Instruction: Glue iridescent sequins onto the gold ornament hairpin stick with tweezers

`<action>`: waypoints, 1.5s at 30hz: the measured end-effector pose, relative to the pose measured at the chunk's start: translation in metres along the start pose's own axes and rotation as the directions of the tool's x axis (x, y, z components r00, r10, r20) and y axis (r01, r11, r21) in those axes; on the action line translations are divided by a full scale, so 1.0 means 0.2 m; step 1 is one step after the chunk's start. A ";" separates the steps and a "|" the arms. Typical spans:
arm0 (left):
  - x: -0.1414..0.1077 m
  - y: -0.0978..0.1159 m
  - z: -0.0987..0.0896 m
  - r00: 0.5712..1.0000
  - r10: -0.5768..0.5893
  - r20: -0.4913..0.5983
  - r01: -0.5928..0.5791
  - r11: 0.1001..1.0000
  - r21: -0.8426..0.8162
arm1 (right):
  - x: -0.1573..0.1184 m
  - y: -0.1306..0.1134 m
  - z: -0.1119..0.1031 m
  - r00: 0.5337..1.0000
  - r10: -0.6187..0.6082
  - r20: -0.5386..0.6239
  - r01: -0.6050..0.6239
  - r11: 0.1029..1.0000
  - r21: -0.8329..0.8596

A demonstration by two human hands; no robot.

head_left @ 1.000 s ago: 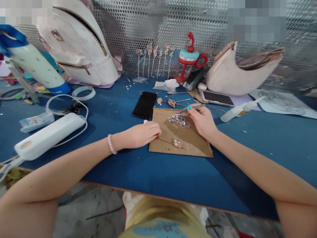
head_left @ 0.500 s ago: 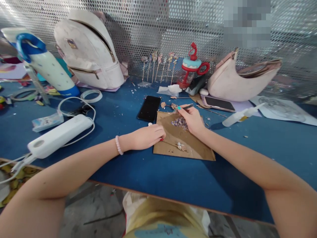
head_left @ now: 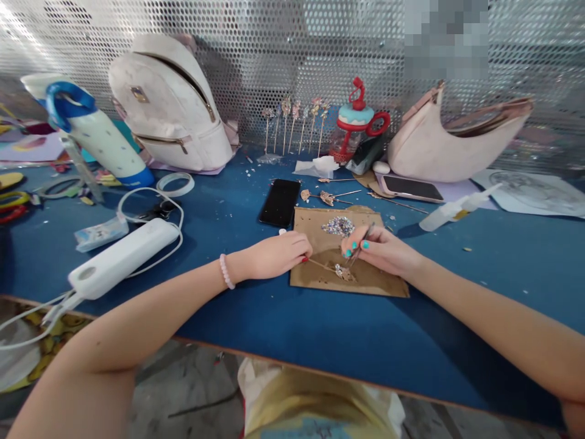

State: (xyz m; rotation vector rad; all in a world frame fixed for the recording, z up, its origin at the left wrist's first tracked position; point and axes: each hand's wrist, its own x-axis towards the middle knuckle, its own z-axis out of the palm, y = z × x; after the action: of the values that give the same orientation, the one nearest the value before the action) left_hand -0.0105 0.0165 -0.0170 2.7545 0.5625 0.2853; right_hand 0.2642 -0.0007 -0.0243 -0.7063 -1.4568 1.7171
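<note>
My left hand (head_left: pixel 290 251) rests on the left edge of a brown cardboard sheet (head_left: pixel 320 280), pinching the thin stem of a hairpin-like stick. The stick's gold-coloured, rhinestone-studded ornament (head_left: pixel 346 274) lies on the cardboard. In my right hand (head_left: pixel 384 249) is a pair of slim tweezers (head_left: pixel 368 232), held like a pen, with the tips pointing down at the ornament. Whether the tips touch it or carry a stone is too small to tell. Just behind, a pile of small multicoloured rhinestones (head_left: pixel 338 226) sits on the same cardboard.
A black phone (head_left: pixel 280 202) lies behind my left hand. More ornamented sticks (head_left: pixel 327 197) lie past the cardboard, and several stand upright (head_left: pixel 297 122) at the back. A glue bottle (head_left: pixel 450 212) is at right; a white power strip (head_left: pixel 123 259) with cables is at left.
My right hand has come back from beyond the rhinestone pile to the ornament, bringing the tweezers. My left hand keeps its hold on the stick. The view has shifted slightly.
</note>
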 end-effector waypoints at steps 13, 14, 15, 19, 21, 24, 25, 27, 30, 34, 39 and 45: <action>0.00 0.00 0.01 0.999 -0.037 0.034 0.036 0.999 0.027 | 0.14 -0.03 -0.06 0.995 -0.062 0.075 0.064 0.998 -0.017; 0.01 0.00 0.01 0.999 -0.036 0.036 0.035 0.999 0.021 | 0.13 -0.05 -0.07 0.994 -0.074 0.077 0.075 0.997 -0.019; 0.01 0.00 0.01 0.999 -0.036 0.036 0.036 0.999 0.012 | 0.12 -0.06 -0.07 0.993 -0.090 0.079 0.092 0.996 -0.015; 0.00 -0.02 0.01 0.999 -0.032 0.026 0.033 0.999 -0.028 | 0.03 -0.08 -0.03 0.995 -0.092 -0.041 0.093 0.995 0.033; 0.00 -0.03 0.02 0.999 -0.030 0.026 0.031 0.999 -0.041 | -0.02 -0.06 0.01 0.979 -0.069 -0.192 0.088 0.992 0.095; 0.01 -0.04 0.03 0.999 -0.025 0.031 0.027 0.999 -0.047 | -0.09 -0.01 0.09 0.956 -0.020 -0.292 0.064 0.988 0.144; 0.01 -0.04 0.03 0.999 -0.026 0.034 0.028 0.999 -0.044 | -0.11 0.01 0.10 0.958 0.010 -0.286 0.033 0.988 0.148; 0.01 -0.03 0.03 0.999 -0.032 0.038 0.033 0.999 -0.034 | -0.12 0.02 0.12 0.965 0.049 -0.258 -0.013 0.990 0.137; 0.01 -0.02 0.02 0.999 -0.031 0.044 0.033 0.999 -0.030 | -0.10 0.03 0.11 0.980 0.069 -0.188 -0.053 0.995 0.087; 0.01 -0.01 0.01 0.998 -0.039 0.040 0.040 0.999 -0.024 | -0.02 0.02 0.05 0.990 0.066 -0.122 -0.063 0.998 0.028; 0.01 -0.02 0.01 0.999 -0.043 0.034 0.043 0.999 -0.015 | 0.06 0.02 0.01 1.000 0.019 -0.010 -0.019 0.999 -0.028; 0.01 -0.02 0.02 1.000 -0.026 0.004 0.026 1.000 -0.011 | 0.19 0.04 0.00 0.996 0.000 0.095 0.010 0.994 -0.105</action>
State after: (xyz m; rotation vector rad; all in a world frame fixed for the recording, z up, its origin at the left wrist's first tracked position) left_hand -0.0097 0.0193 -0.0227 2.7340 0.5939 0.2757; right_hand 0.2422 0.0302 -0.0289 -0.6839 -1.6223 1.7000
